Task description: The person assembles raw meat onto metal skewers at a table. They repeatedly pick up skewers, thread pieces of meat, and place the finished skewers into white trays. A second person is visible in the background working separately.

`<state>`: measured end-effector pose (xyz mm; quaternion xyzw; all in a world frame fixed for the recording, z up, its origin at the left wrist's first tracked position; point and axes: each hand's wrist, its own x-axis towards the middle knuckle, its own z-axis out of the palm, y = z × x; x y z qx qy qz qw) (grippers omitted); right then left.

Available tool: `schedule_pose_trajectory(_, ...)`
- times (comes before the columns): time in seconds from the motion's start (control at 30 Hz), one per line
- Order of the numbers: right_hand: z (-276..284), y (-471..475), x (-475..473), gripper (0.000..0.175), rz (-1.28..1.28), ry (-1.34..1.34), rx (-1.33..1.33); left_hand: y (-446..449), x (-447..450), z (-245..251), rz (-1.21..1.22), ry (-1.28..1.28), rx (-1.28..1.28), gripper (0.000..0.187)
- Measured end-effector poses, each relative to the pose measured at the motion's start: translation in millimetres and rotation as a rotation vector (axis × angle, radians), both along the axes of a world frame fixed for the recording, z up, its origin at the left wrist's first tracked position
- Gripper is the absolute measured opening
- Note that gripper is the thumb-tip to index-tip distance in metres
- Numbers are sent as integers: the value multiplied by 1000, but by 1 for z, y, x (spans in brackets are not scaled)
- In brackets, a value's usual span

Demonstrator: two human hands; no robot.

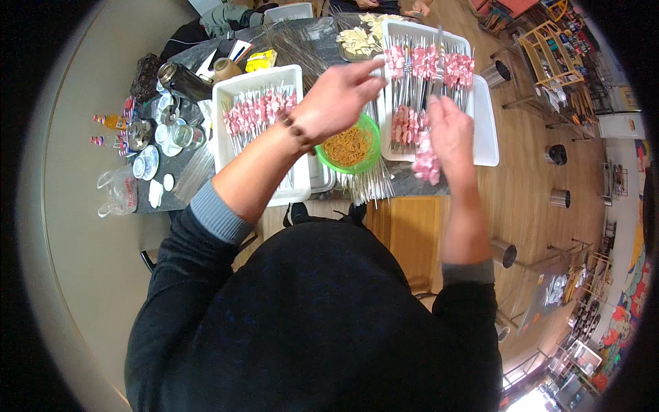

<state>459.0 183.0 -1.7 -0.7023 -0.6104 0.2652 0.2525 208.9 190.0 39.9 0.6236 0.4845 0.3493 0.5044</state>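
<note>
My right hand grips a bundle of metal skewers upright, with pink raw meat pieces hanging below the fist. It is over the right white plastic tray, where rows of meat skewers lie. Motion blurs my left hand; its fingers reach apart toward that tray's left edge, and I see nothing in them. Under the left wrist is a green bowl of orange-brown, noodle-like strands. More meat skewers lie in the left white tray, partly hidden by my forearm.
Bare metal skewers stick out past the table's near edge. Another white tray sits under the right one. Pale skewered slices lie behind, near another person's hands. A dark thermos, glass jar and cups stand left.
</note>
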Motion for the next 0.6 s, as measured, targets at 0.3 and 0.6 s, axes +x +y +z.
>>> schedule_pose_trajectory(0.3, -82, 95, 43, 42, 107, -295, 117, -19, 27, -118, -18, 367, -132, 56)
schedule_pose_trajectory(0.6, -97, 107, 27, 37, 135, -335, 112, 5, 86, -133, -14, 458, -64, 60)
